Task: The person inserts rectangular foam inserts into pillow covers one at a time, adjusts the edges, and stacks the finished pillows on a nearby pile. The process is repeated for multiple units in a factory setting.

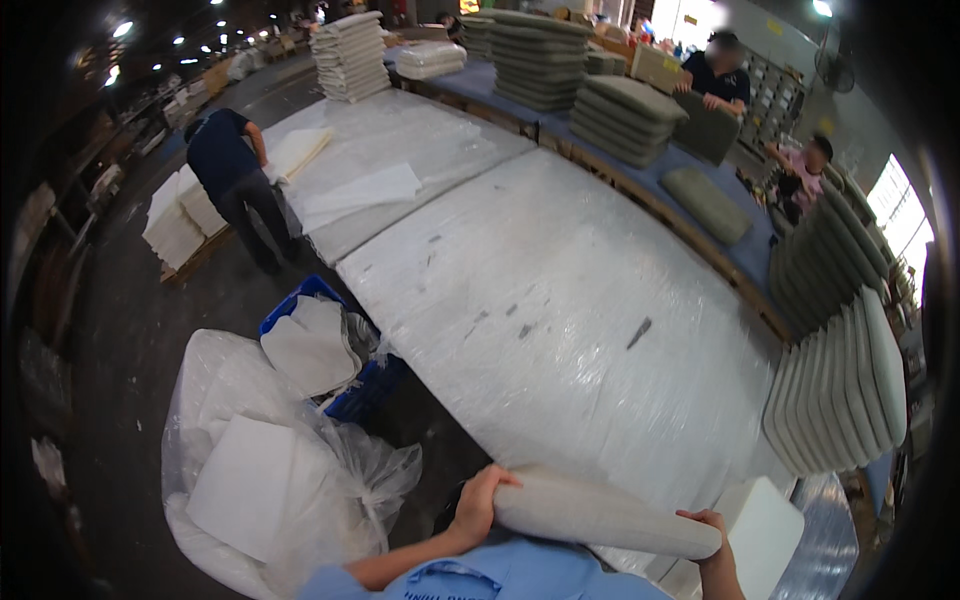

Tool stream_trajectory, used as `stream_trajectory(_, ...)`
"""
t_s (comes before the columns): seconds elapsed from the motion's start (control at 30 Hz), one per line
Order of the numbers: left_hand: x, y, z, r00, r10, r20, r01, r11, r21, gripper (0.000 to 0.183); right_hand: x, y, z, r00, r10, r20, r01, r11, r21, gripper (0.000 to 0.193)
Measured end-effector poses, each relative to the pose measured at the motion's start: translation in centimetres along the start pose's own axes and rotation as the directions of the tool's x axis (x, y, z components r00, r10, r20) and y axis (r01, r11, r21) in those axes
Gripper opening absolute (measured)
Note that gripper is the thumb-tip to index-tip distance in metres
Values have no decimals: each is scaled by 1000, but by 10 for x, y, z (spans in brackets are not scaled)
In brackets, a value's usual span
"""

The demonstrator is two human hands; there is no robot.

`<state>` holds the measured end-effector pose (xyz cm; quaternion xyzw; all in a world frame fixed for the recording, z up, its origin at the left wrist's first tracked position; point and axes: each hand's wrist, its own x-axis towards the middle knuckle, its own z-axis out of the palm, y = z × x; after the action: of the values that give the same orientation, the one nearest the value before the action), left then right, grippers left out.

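Note:
A light grey fabric-covered cushion [600,512] is held close in front of my body, its long edge turned up toward me. My left hand [478,507] grips its left end, fingers bent over the top. At the other end my right hand [715,545] is closed on the cushion's right edge, thumb on the upper side. Just beyond lies the plastic-wrapped table [570,310], its near edge by the cushion. White foam pads [758,530] sit beside my right hand, partly hidden by the cushion and my arm.
Light grey cushions [835,390] stand in a row at the right; darker stacked cushions [540,60] line the blue far table [640,180]. Bagged white foam [240,490] and a blue crate [365,390] occupy the left floor. One person [230,170] bends at the left; others work across the tables.

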<state>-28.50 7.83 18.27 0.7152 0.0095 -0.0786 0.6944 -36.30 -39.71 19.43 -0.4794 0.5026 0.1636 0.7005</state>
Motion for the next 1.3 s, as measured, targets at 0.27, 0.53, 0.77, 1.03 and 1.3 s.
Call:
stream_trajectory(0.27,-82,-27,67,974,-225,0,209,907,-365,51,29,-115,-13,981,34,190,33,941,-337,45)
stream_trajectory(0.53,-101,-26,93,968,116,224,-88,987,-132,66,24,-174,10,980,-60,189,151,845,-513,44)
stream_trajectory(0.77,-102,-47,104,999,-6,-40,10,994,112,72,11,-174,54,971,-171,166,238,690,-684,44)
stream_trajectory(1.03,-154,-81,131,948,264,-176,-208,935,287,66,-13,-144,95,843,-324,429,282,-413,-866,43)
stream_trajectory(1.3,-166,-76,140,930,246,-273,-171,948,270,68,-33,-2,272,498,418,760,803,-554,-221,45)
